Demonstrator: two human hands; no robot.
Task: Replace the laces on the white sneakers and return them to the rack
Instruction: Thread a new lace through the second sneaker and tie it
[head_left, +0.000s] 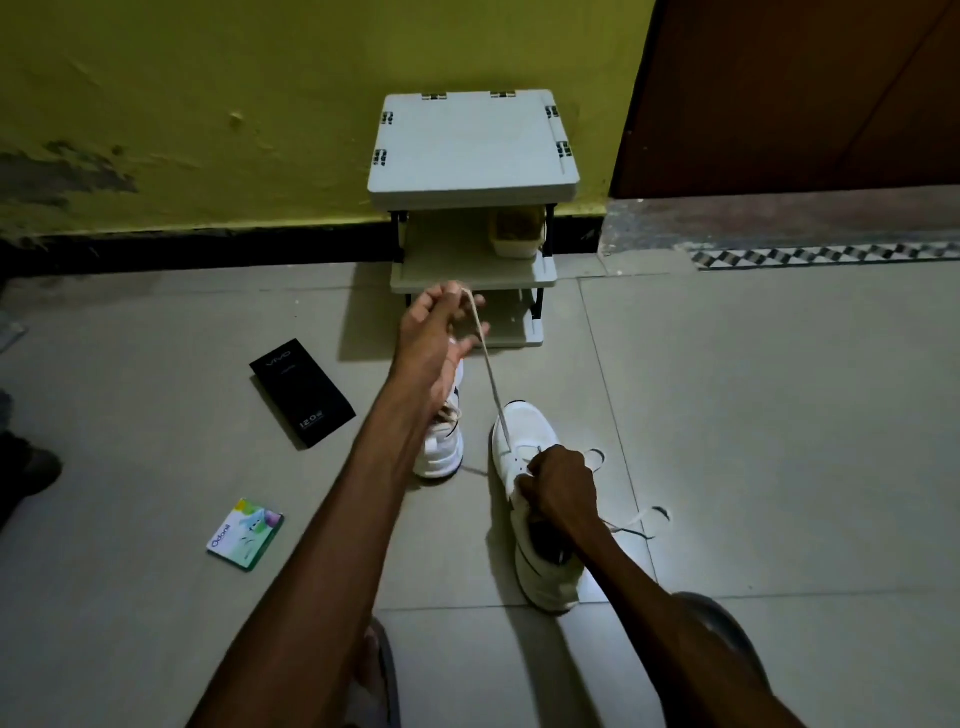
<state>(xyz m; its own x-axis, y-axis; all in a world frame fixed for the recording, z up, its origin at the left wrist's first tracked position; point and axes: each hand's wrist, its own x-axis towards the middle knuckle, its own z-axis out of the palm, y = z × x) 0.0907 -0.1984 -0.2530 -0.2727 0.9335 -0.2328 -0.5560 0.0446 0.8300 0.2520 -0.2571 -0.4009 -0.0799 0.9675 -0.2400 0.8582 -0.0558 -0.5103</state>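
Two white sneakers lie on the tiled floor in front of a small white rack (472, 156). My right hand (558, 486) grips the tongue area of the nearer sneaker (540, 561). My left hand (439, 327) is raised and pinches a white lace (491, 384), which runs taut down to the front eyelets of that sneaker. The other sneaker (441, 447) stands behind my left forearm, partly hidden. Loose lace ends (649, 517) trail on the floor to the right.
A black phone box (304, 392) and a small green packet (245, 535) lie on the floor at left. A yellowish container (517, 234) sits on the rack's middle shelf. The yellow wall is behind, and a brown door stands at right. My sandalled feet are at the bottom.
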